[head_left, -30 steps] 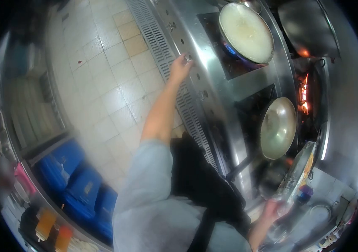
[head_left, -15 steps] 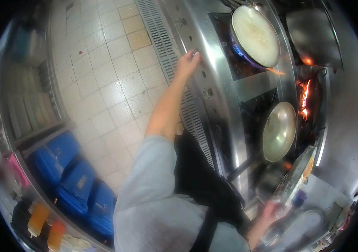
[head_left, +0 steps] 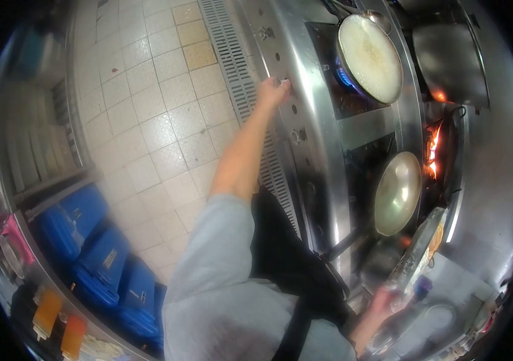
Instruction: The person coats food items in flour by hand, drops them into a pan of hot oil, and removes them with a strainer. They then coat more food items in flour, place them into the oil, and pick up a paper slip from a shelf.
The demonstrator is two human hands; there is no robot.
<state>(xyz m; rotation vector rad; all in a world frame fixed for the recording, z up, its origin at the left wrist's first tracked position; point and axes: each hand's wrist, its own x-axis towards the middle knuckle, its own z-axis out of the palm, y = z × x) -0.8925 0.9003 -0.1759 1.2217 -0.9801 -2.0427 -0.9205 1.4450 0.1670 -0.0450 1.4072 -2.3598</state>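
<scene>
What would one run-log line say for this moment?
left hand: on stove knob | right hand: holds metal tray | far wok: pale liquid over blue flame | near wok: orange flames beside

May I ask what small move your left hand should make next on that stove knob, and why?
Probably ease the knob slightly down: the left hand grips it, in line with the far wok, whose pale liquid foams near the rim over a blue flame. The right hand holds a tray.
</scene>
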